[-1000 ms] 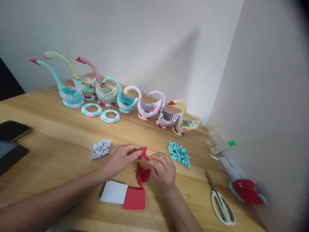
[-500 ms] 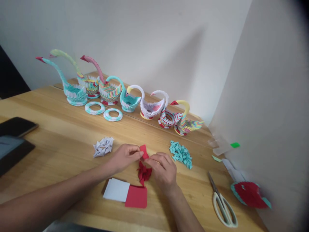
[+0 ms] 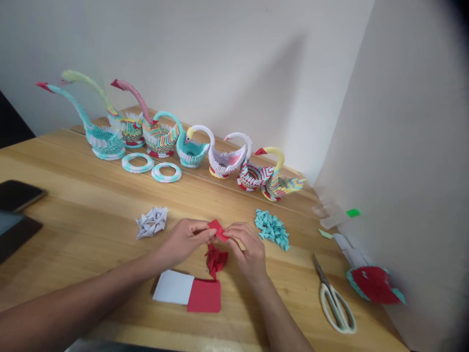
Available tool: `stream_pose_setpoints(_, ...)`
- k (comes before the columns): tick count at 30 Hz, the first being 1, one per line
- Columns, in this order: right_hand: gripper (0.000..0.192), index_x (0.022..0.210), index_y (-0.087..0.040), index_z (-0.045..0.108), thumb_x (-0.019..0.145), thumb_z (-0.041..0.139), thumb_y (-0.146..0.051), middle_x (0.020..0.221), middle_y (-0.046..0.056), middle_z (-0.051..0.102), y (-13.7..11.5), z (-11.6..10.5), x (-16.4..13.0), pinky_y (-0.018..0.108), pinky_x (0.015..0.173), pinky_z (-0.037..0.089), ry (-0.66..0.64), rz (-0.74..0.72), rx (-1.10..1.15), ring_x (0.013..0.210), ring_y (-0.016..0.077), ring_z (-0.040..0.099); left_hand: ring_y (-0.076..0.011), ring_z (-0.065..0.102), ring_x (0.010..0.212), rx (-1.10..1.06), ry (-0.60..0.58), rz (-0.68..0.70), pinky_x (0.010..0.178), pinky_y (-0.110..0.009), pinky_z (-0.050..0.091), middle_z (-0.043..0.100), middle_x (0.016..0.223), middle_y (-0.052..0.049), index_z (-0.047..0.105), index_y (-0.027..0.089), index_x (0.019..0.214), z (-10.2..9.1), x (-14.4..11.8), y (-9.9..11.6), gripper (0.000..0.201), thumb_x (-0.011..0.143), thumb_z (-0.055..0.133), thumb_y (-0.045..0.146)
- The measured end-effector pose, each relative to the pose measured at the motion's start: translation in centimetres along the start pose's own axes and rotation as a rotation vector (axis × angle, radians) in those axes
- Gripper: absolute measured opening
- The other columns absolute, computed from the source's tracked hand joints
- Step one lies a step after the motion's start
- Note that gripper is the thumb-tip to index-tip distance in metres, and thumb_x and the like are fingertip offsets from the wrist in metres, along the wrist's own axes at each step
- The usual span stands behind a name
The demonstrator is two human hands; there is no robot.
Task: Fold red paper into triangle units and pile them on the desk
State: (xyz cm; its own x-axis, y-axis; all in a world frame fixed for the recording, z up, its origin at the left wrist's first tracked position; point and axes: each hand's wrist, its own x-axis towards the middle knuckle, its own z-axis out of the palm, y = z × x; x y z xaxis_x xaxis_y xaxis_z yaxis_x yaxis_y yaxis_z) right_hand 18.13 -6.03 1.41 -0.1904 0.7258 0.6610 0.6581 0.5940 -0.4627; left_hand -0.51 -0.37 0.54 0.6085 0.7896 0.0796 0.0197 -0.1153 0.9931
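Together both hands pinch the red paper piece.

Paper swans line the table's far edge; two rings lie before them, scissors at the right.

Small folded red paper piece, solid red, centre of frame. Heap of folded red paper units just below it, darker red. Flat red paper square and flat white paper square, lower centre. Cluster of folded white paper units, grey-white, left of centre. Pile of folded teal paper units, right of centre. Row of modular paper swans across upper half: teal-and-white, multicolour chevron stripes, white with pink, red-and-white; red beaks. Two teal-and-white banded paper rings. Pale-green-handled scissors, lower right. Light wooden table, visible grain.
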Motion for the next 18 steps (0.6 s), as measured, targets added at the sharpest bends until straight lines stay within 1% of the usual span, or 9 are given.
stream_pose_setpoints(3, 0.019, 0.097, -0.024, 0.068, 0.090, 0.055, -0.013, 0.090, 0.007, 0.072, 0.2, -0.4, 0.0, 0.037, 0.074, 0.053, -0.032, -0.095, -0.079, 0.084, 0.0200, 0.064, -0.0145, 0.055, 0.064, -0.064, -0.006, -0.038, 0.061, -0.024, 0.044, 0.065, 0.065, -0.003, 0.067, 0.013, 0.068, 0.0, 0.3, -0.5, 0.034, 0.084, 0.054, 0.040)
stream_pose_setpoints(5, 0.021, 0.100, -0.024, 0.068, 0.090, 0.055, -0.011, 0.096, 0.007, 0.073, 0.3, -0.5, 0.0, 0.037, 0.077, 0.053, -0.058, -0.137, -0.112, 0.089, 0.0205, 0.064, -0.0137, 0.054, 0.062, -0.057, -0.003, -0.047, 0.060, -0.024, 0.043, 0.064, 0.063, -0.002, 0.066, 0.013, 0.067, 0.0, 0.4, -0.8, 0.034, 0.084, 0.055, 0.039)
stream_pose_setpoints(7, 0.019, 0.101, -0.024, 0.068, 0.090, 0.057, -0.012, 0.097, 0.008, 0.074, 0.3, -0.5, 0.0, 0.038, 0.078, 0.053, -0.080, -0.150, -0.102, 0.090, 0.0209, 0.064, -0.0137, 0.054, 0.061, -0.042, 0.002, -0.046, 0.061, -0.024, 0.044, 0.064, 0.063, -0.001, 0.066, 0.013, 0.066, 0.0, 0.4, -0.8, 0.033, 0.083, 0.055, 0.038)
stream_pose_setpoints(9, 0.015, 0.098, -0.023, 0.069, 0.089, 0.060, -0.014, 0.092, 0.007, 0.074, 0.2, -0.4, 0.1, 0.037, 0.076, 0.053, -0.083, -0.111, -0.040, 0.086, 0.0207, 0.065, -0.0144, 0.056, 0.064, -0.031, 0.000, -0.040, 0.062, -0.024, 0.045, 0.065, 0.065, -0.002, 0.066, 0.013, 0.067, 0.1, 0.3, -0.6, 0.031, 0.083, 0.055, 0.037)
stream_pose_setpoints(12, 0.012, 0.089, -0.024, 0.070, 0.088, 0.061, -0.016, 0.084, 0.005, 0.073, -0.2, -0.2, 0.1, 0.037, 0.072, 0.052, -0.030, 0.042, 0.095, 0.079, 0.0205, 0.066, -0.0154, 0.059, 0.067, -0.001, -0.010, -0.026, 0.065, -0.024, 0.046, 0.068, 0.068, -0.003, 0.067, 0.013, 0.069, 0.2, 0.0, -0.2, 0.031, 0.085, 0.054, 0.036)
stream_pose_setpoints(15, 0.009, 0.081, -0.024, 0.069, 0.085, 0.063, -0.018, 0.078, 0.003, 0.071, -0.6, 0.2, -0.1, 0.035, 0.070, 0.051, 0.053, 0.276, 0.185, 0.074, 0.0200, 0.065, -0.0159, 0.060, 0.068, 0.009, -0.025, -0.001, 0.064, -0.024, 0.046, 0.068, 0.067, -0.003, 0.067, 0.013, 0.069, 0.2, -0.1, 0.1, 0.031, 0.086, 0.053, 0.036)
stream_pose_setpoints(18, 0.005, 0.078, -0.021, 0.068, 0.082, 0.066, -0.022, 0.075, 0.002, 0.070, -0.6, 0.7, -0.5, 0.031, 0.067, 0.050, 0.095, 0.494, 0.269, 0.070, 0.0181, 0.064, -0.0158, 0.060, 0.067, 0.011, -0.040, 0.017, 0.063, -0.024, 0.045, 0.068, 0.067, -0.003, 0.068, 0.014, 0.070, 0.1, -0.2, 0.1, 0.032, 0.086, 0.053, 0.037)
